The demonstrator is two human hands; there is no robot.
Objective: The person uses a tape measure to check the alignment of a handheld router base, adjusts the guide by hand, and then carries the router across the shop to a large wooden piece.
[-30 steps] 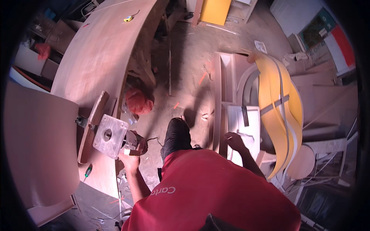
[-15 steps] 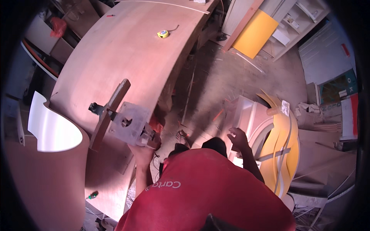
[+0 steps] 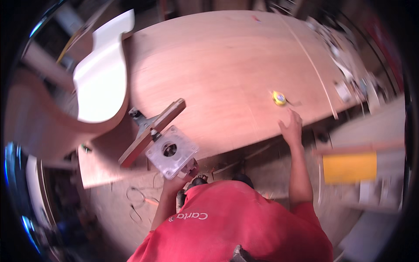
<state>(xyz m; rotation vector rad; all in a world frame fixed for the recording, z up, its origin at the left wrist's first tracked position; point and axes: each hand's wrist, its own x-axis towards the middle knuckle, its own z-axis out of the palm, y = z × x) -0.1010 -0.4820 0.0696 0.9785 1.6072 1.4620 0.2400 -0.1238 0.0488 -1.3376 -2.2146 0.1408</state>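
My left hand (image 3: 187,174) grips a handheld router with a clear square base plate (image 3: 172,150), partly hidden behind the plate. A wooden guide bar (image 3: 152,132) with a dark bracket is attached to the router, held low over the near-left part of the curved plywood board (image 3: 209,78). My right hand (image 3: 290,129) is open, fingers spread, at the board's near edge just below a yellow tape measure (image 3: 279,98). A green screwdriver (image 3: 85,147) lies at the left end, partly blurred.
A curved panel with a white face (image 3: 102,83) stands at left. A thin strip (image 3: 314,65) crosses the board, with scraps at its right end. A yellow panel (image 3: 349,167) is at lower right. Cables (image 3: 135,196) lie on the floor.
My view and body have turned toward the board, which now spans across. The router moved along with my left hand. My right hand left the parts at right and reached up near the tape measure.
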